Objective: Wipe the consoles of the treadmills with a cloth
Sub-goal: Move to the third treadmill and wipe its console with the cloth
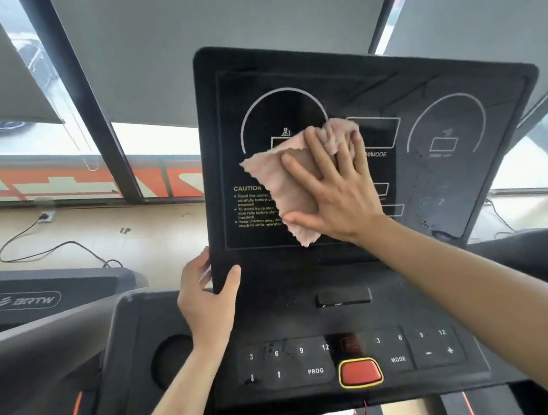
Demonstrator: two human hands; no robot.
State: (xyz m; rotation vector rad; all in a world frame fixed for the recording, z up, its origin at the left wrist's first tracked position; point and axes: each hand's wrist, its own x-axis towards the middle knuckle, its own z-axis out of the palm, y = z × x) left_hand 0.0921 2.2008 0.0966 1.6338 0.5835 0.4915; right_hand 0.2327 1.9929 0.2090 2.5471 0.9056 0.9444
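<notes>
The black treadmill console screen (445,124) stands upright in front of me, with two dial outlines and a yellow caution text. My right hand (336,192) lies flat with spread fingers on a pale pink cloth (280,186), pressing it against the middle of the screen. The cloth covers part of the caution text. My left hand (207,294) grips the screen's lower left corner, thumb on the front face.
Below the screen lies the button panel (318,357) with a red stop button (359,372) and a round cup recess (170,361). A second treadmill (35,298) stands at left. Windows with grey blinds and a cable on the floor lie beyond.
</notes>
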